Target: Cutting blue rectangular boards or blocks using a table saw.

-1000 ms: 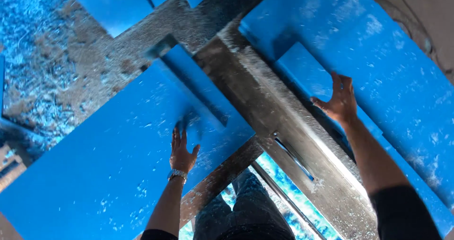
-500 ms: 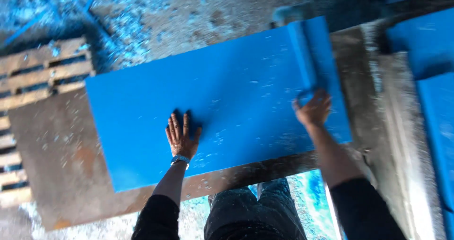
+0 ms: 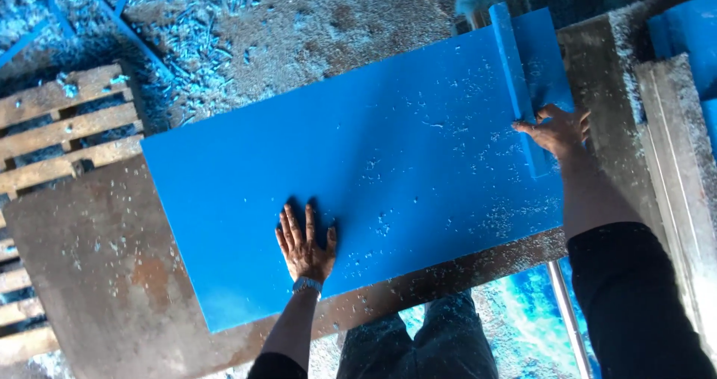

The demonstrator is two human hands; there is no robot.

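A large blue board lies flat on a rusty metal table, speckled with pale shavings. My left hand presses flat on the board near its front edge, fingers spread, a watch at the wrist. My right hand rests at the board's right end, its fingers touching a narrow blue strip that lies on top of the board. Neither hand grips anything.
A wooden pallet lies on the floor at left. Blue shavings litter the ground at the top. A metal saw bench and more blue boards stand at right. My legs show below the table edge.
The view has swung left and the board now lies across the rusty table. My right hand came from the bench onto the strip at the board's right end; my left hand stays flat on the board.
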